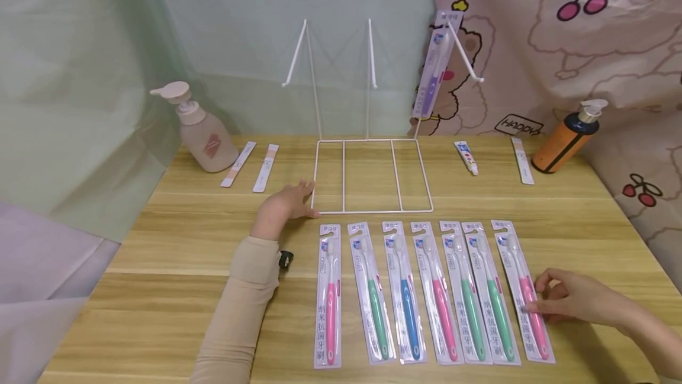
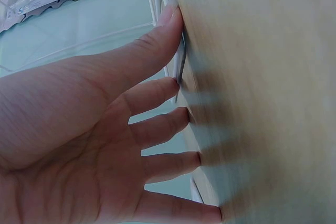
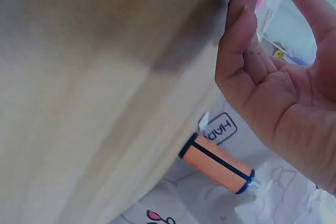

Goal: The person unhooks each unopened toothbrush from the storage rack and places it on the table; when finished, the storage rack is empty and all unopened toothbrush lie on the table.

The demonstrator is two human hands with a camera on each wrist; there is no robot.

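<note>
My left hand (image 1: 290,202) rests at the left front corner of a white wire display rack (image 1: 373,212). In the left wrist view, its thumb touches the wire and the spread fingers (image 2: 163,127) reach down to the table. My right hand (image 1: 583,300) pinches the edge of the rightmost packaged pink toothbrush (image 1: 534,316), thumb on its front. This pack lies at the end of a row of several packaged toothbrushes, among them a blue one (image 1: 409,313) and a green one (image 1: 499,319). A packaged purple toothbrush (image 1: 434,76) hangs on the rack's right hook.
A pale pump bottle (image 1: 210,144) stands at the back left with two slim sachets (image 1: 265,168) beside it. At the back right are a toothpaste tube (image 1: 466,157), another sachet (image 1: 523,162) and an orange pump bottle (image 1: 565,142). Three prongs project forward from the rack's top.
</note>
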